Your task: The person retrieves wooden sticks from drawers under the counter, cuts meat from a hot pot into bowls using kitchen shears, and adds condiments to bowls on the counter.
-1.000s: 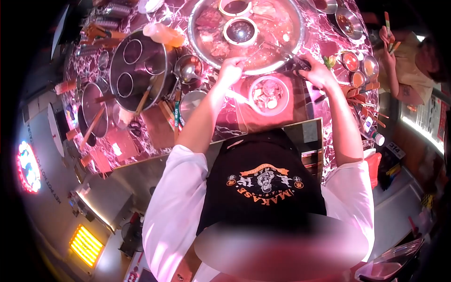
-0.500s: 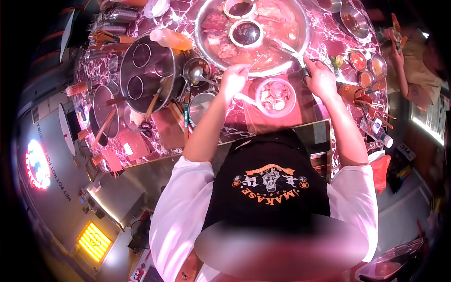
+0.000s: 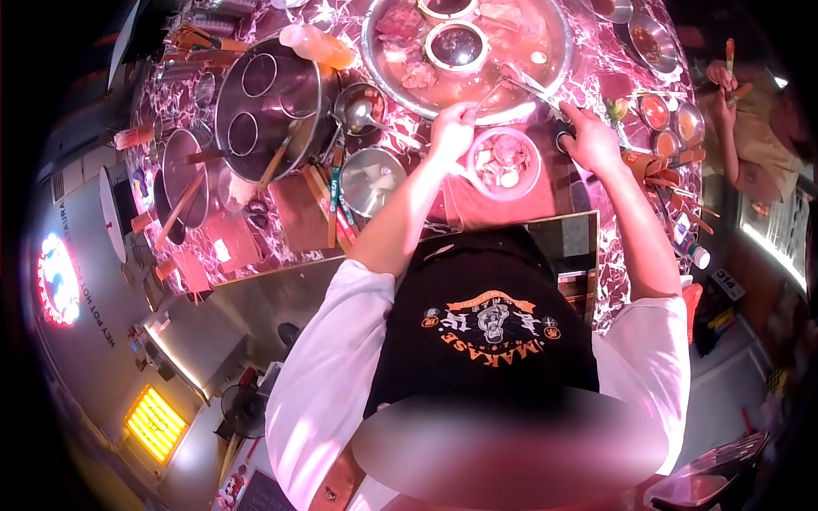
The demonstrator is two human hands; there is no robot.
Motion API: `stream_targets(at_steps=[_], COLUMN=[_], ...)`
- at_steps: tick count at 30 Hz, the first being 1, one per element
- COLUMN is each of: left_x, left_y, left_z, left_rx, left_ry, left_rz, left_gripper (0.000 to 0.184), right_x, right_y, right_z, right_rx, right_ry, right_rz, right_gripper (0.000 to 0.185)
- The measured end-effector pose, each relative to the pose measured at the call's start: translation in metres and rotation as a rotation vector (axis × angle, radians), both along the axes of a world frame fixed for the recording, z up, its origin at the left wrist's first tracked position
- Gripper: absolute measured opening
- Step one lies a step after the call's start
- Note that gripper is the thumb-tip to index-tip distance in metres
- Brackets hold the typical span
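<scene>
My right hand (image 3: 590,140) is closed on the dark handles of a pair of scissors (image 3: 538,90), whose blades point left over the near side of a wide round metal pot (image 3: 368,53). My left hand (image 3: 452,132) is pinched around a thin metal utensil (image 3: 489,94) that reaches over the pot's near rim; its kind is unclear. The two tools' tips come close together above the broth. Chunks of meat (image 3: 417,78) lie in the pot around two round wells of dark liquid (image 3: 457,46). Between my forearms stands a pale bowl (image 3: 504,163) with pieces of food.
On the left stand a deep metal pot (image 3: 234,106), a ladle in a small pot (image 3: 362,106), a metal bowl (image 3: 373,181) and a bottle of orange liquid (image 3: 317,45). Sauce dishes (image 3: 655,111) sit at right. Another person's hand (image 3: 722,94) holds something beyond them.
My left hand has moved right and slightly up, bringing its utensil closer to the scissors' tips. The scissors stay over the pot. The whole view has shifted a little.
</scene>
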State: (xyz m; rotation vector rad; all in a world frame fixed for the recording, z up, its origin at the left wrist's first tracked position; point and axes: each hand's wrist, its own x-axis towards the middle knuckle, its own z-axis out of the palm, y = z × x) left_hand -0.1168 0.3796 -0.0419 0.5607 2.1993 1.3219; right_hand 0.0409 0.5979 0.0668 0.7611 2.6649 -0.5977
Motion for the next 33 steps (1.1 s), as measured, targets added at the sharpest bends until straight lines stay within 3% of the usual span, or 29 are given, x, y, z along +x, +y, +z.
stream_targets(at_steps=[6, 9, 20, 24, 29, 33], left_x=[0.008, 0.012, 0.006, 0.003, 0.007, 0.005], left_y=[-0.013, -0.018, -0.031, -0.039, -0.044, -0.049], left_z=[0.004, 0.008, -0.005, -0.018, 0.002, 0.020], left_rx=[0.003, -0.038, -0.045, 0.061, 0.122, 0.041], left_ry=[0.034, 0.035, 0.026, -0.157, -0.348, -0.233], left_rz=[0.024, 0.029, 0.021, 0.099, 0.111, 0.074], left_gripper=[0.022, 0.022, 0.023, 0.021, 0.021, 0.021], right_x=[-0.007, -0.018, -0.007, 0.011, -0.015, -0.026], right_y=[-0.004, -0.006, 0.005, 0.007, -0.012, -0.007], right_z=[0.012, 0.007, -0.032, -0.021, -0.002, -0.035], right_rx=[0.062, -0.038, -0.178, -0.150, -0.053, -0.042], right_ry=[-0.041, -0.132, 0.029, -0.032, -0.158, -0.001], right_rz=[-0.004, -0.017, 0.126, 0.133, 0.088, 0.179], right_gripper=[0.066, 0.068, 0.057, 0.060, 0.067, 0.053])
